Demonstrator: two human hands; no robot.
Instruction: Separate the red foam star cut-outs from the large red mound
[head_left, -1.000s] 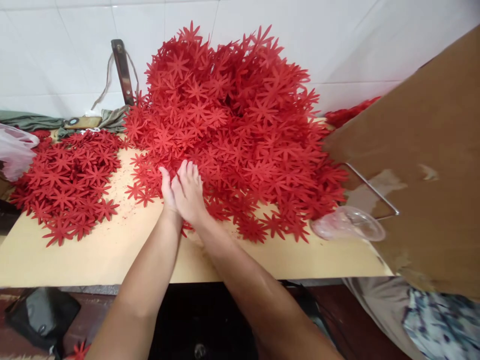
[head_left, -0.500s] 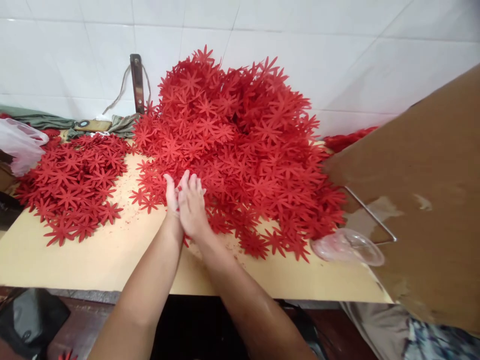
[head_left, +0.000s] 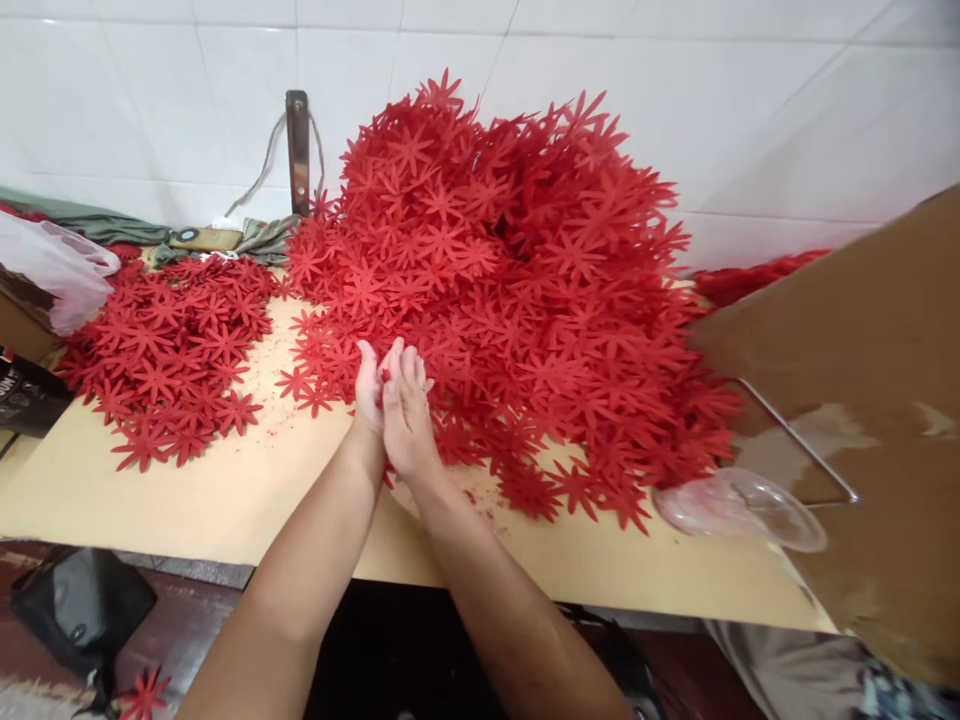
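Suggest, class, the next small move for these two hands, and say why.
Probably ease the right hand away from the left hand: they are together, with a red bit showing between them. It may be loose material like the large red pile just beyond, and parting the hands should make it clear.

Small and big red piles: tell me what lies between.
In the head view, tan tabletop dotted with red crumbs separates small pile from big pile, narrowing toward the wall.
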